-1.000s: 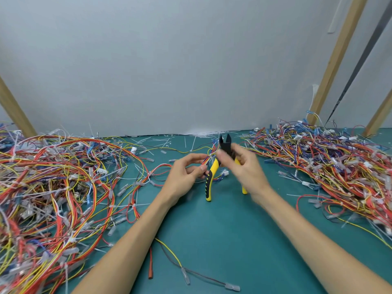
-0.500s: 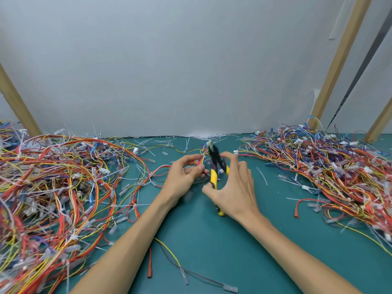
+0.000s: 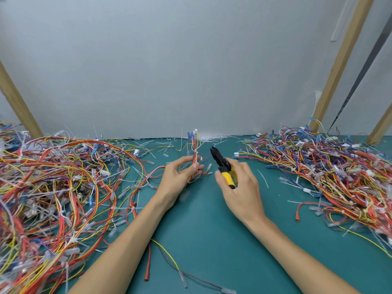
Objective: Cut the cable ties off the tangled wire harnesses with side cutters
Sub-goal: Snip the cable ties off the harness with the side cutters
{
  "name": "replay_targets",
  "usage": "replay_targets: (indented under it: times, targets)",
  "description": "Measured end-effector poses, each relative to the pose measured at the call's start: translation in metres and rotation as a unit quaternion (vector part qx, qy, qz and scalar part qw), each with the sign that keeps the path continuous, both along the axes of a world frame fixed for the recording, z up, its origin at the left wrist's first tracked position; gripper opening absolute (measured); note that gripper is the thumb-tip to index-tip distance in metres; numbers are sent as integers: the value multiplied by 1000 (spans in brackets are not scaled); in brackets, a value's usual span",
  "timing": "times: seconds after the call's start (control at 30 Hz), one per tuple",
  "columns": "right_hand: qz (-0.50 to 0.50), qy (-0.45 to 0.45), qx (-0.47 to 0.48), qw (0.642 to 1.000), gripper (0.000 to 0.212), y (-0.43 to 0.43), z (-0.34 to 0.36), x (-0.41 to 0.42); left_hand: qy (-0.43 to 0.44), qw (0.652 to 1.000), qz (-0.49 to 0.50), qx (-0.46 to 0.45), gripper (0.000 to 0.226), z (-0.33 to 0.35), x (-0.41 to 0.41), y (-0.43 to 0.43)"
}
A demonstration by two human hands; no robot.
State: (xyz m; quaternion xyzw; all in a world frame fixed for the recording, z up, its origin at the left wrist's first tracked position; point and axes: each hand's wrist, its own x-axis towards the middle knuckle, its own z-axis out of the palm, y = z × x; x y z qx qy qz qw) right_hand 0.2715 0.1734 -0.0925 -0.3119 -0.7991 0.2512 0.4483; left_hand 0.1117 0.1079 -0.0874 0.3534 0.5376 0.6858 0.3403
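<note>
Wires of a small harness [image 3: 194, 148], red, yellow and blue, stand upright above the middle of the bench [image 3: 212, 240]. The left hand [image 3: 180, 179] pinches them between thumb and fingertips, and the curled fingers hide the lower part of the bundle. A pale band just above the fingertips may be a cable tie [image 3: 196, 153], but it is too small to be sure.

Just beside it, not touching, the right hand [image 3: 239, 187] is wrapped round the side cutters [image 3: 222, 164]. The black nose points up toward the harness. One yellow handle shows, while the other is covered by the fingers. Whether the blades are parted cannot be made out.

The left heap [image 3: 63, 187] of tangled harnesses runs off the bench's left edge and out of view. The right heap [image 3: 328, 166] is likewise cut off at the right edge. Cut tie scraps [image 3: 212, 137] blur together along the back edge under the wall [image 3: 191, 71]. Loose leads [image 3: 169, 257] at the near edge pass partly beneath the left forearm.
</note>
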Motion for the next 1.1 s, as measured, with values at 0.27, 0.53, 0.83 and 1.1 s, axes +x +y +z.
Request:
replay_targets:
  times: [0.27,0.53,0.83,1.1]
  targets:
    - [-19,0,-4,1000,38,20,4,1,27,999,-16,-1,19,2,5,-3]
    - [56,107,-171,978,41,50,8,9,-50,996,-69,21,20,-9,-5,-19]
    - [17,95,-147,984,51,54,5,8,114,991,63,15,18,-7,-2,-21]
    - [-30,21,-23,999,33,51,6,9,52,998,36,-32,18,-1,4,-23]
